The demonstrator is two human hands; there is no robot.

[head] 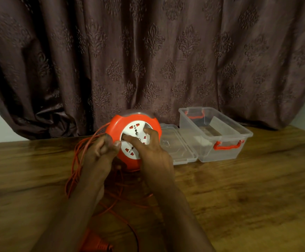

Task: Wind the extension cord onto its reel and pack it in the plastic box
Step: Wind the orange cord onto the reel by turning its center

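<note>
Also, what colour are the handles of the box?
Orange-red, on the clear box; the near handle shows best in the head view.

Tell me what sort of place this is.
Probably a room in a home. A heavy patterned curtain hangs behind a wooden table, and household things sit on it: an orange extension cord reel and a clear plastic box.
</note>
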